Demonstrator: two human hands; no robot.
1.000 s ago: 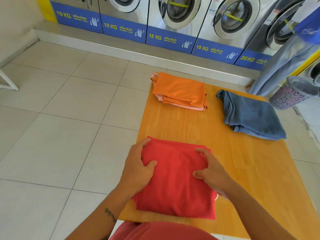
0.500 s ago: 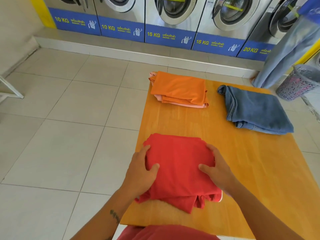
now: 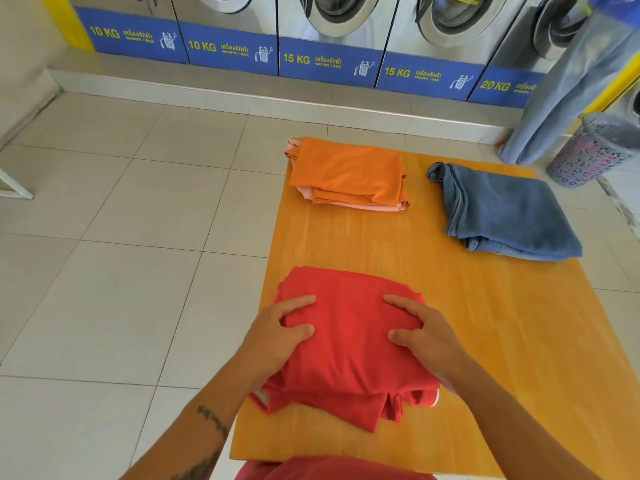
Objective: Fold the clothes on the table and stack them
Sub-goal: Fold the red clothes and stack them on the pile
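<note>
A folded red garment (image 3: 349,327) is held just above the near part of the wooden table (image 3: 485,341), its lower layers hanging loose. My left hand (image 3: 277,336) grips its left side, thumb on top. My right hand (image 3: 424,336) grips its right side the same way. At the far left of the table lies a folded stack with an orange garment (image 3: 349,171) on top of a pink one. A folded blue denim garment (image 3: 502,213) lies at the far right.
A row of washing machines (image 3: 329,36) with blue weight labels lines the far wall behind a low step. A grey laundry basket (image 3: 595,150) stands on the floor at the right, beside hanging light-blue fabric (image 3: 568,84). Tiled floor lies to the left.
Both hands have closed on the sides of the red garment and lifted it off the table; its near edge now droops in loose layers.
</note>
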